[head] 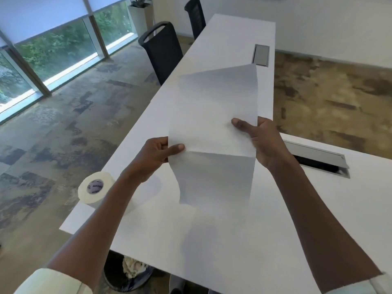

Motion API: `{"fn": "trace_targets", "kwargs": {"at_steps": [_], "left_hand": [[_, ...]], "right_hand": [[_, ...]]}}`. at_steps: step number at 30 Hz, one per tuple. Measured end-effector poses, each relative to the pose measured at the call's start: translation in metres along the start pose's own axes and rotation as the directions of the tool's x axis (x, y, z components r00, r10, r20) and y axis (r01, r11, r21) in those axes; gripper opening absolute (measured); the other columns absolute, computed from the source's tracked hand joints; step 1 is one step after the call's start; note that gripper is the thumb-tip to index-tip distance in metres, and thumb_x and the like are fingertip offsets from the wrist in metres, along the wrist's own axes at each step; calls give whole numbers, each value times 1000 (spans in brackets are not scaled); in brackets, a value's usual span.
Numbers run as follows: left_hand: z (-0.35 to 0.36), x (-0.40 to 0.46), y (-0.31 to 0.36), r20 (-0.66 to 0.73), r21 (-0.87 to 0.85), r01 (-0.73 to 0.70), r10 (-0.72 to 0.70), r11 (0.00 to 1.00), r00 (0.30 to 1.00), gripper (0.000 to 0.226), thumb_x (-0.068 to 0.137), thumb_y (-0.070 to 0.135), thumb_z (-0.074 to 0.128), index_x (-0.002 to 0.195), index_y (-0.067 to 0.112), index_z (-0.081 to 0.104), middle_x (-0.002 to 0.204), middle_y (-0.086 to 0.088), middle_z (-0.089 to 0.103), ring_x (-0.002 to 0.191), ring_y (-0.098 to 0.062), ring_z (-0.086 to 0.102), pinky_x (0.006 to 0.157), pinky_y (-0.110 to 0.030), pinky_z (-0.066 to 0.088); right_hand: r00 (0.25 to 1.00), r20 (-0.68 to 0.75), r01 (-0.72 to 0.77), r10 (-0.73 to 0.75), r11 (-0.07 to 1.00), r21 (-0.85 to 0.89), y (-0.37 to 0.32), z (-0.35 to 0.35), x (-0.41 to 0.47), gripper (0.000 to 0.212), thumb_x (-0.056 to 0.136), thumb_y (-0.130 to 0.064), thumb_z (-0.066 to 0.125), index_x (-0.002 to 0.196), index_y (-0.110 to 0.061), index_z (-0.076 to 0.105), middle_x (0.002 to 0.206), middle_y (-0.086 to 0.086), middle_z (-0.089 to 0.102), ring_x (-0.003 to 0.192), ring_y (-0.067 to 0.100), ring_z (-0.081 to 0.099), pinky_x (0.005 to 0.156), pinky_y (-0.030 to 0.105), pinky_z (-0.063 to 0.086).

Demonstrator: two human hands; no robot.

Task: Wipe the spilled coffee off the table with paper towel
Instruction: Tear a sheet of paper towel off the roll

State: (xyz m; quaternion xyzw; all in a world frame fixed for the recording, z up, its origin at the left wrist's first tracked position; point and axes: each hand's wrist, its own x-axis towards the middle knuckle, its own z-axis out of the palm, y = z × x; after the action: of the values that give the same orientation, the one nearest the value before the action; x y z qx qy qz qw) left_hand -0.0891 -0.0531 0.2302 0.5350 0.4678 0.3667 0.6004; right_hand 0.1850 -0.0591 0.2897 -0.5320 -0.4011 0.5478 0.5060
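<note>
- At the bottom centre of the frame, under the table edge, we see a black waste bin [127,276] with a dark liner; crumpled whitish paper [133,267] lies inside it.
- We find two cable boxes set into the white table [244,240]: one at the right centre [318,159], its grey lid propped open over a dark slot, and one at the upper centre [261,55], whose grey lid looks shut.
- At the top of the frame a white planter [139,18] holds a dark green plant [141,1].
- The paper towel roll [96,189] lies on its side near the table's left edge, in the lower left. Its core end carries a purple label with pale lettering; we cannot read the words with certainty.
- We hold a long strip of paper towel [216,115] above the table in the middle of the frame, apart from the surface, creased across where we grip it, with one end rising away and the other hanging toward us.
- Our left hand [157,154] pinches the strip's left edge between thumb and curled fingers.
- Our right hand [261,139] pinches the right edge, thumb on top.
- We cannot make out any spilled coffee on the table in this view.
- Two black office chairs [162,54] stand along the table's left side, toward the upper centre.
</note>
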Motion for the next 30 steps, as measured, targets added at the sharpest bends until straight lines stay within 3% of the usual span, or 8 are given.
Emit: {"fn": "trace_targets", "kwargs": {"at_steps": [3, 6, 10, 14, 19, 23, 27, 30], "left_hand": [[10, 6, 10, -96, -30, -13, 10, 999, 995, 17, 90, 16, 72, 100, 3, 75, 91, -6, 78, 80, -17, 74, 68, -25, 56], [15, 11, 13, -171, -35, -20, 14, 999, 985, 21, 87, 18, 75, 99, 1, 75, 94, -11, 78, 82, -21, 74, 74, -32, 57], [16, 15, 12, -181, 3, 7, -6, 1000, 984, 24, 85, 21, 78, 100, 3, 76, 98, -14, 78, 86, -26, 74, 88, -45, 58], [20, 13, 15, -119, 9, 25, -23, 1000, 993, 26, 85, 15, 77, 108, 5, 74, 101, -14, 78, 91, -27, 75, 91, -47, 59], [21, 15, 16, -173, 61, 70, -58, 996, 983, 51, 79, 21, 83, 124, 10, 63, 96, -9, 79, 90, -25, 77, 91, -49, 59], [24, 18, 13, -346, 153, 111, -52, 982, 937, 86, 72, 34, 88, 144, 18, 44, 94, -2, 71, 90, -17, 72, 84, -35, 59], [21, 19, 9, -280, 197, 58, -1, 979, 960, 70, 70, 29, 90, 132, 23, 58, 98, -6, 75, 93, -19, 73, 83, -28, 55], [23, 17, 7, -193, 298, 39, 20, 954, 981, 44, 71, 19, 89, 112, 20, 72, 101, -5, 76, 84, -16, 71, 68, -13, 49]], "right_hand": [[991, 118, -75, 68, 996, 55, 12, -19, 0, 23, 88, -24, 71, 106, -10, 72, 110, 7, 74, 103, 24, 70, 93, 41, 54], [972, 221, -71, 73, 997, -14, 24, -32, -6, 39, 87, -13, 70, 125, -6, 61, 121, 12, 69, 111, 26, 67, 92, 37, 54], [994, 103, -17, 22, 999, -46, 31, -38, -9, 35, 85, -1, 69, 120, -5, 65, 112, 14, 72, 102, 26, 70, 86, 36, 57], [999, 33, 14, -11, 995, -98, 29, -41, -8, 27, 82, -1, 72, 109, -1, 69, 101, 13, 75, 88, 22, 72, 78, 33, 57], [983, -151, 51, -107, 940, -339, 34, -50, -2, 54, 66, -34, 87, 110, -28, 57, 91, 9, 73, 80, 22, 68, 74, 34, 53], [970, -19, 213, -243, 882, -421, 40, -51, -2, 46, 75, -15, 83, 114, -28, 63, 84, 15, 69, 76, 16, 62, 77, 33, 52], [934, -11, 297, -358, 792, -534, 47, -51, -2, 21, 75, -11, 81, 96, -15, 77, 89, 9, 70, 75, 4, 58, 75, 23, 48], [914, -40, 318, -404, 774, -548, 50, -54, -1, 11, 78, -15, 80, 89, -16, 78, 89, 5, 67, 78, 12, 61, 71, 26, 50]]}}
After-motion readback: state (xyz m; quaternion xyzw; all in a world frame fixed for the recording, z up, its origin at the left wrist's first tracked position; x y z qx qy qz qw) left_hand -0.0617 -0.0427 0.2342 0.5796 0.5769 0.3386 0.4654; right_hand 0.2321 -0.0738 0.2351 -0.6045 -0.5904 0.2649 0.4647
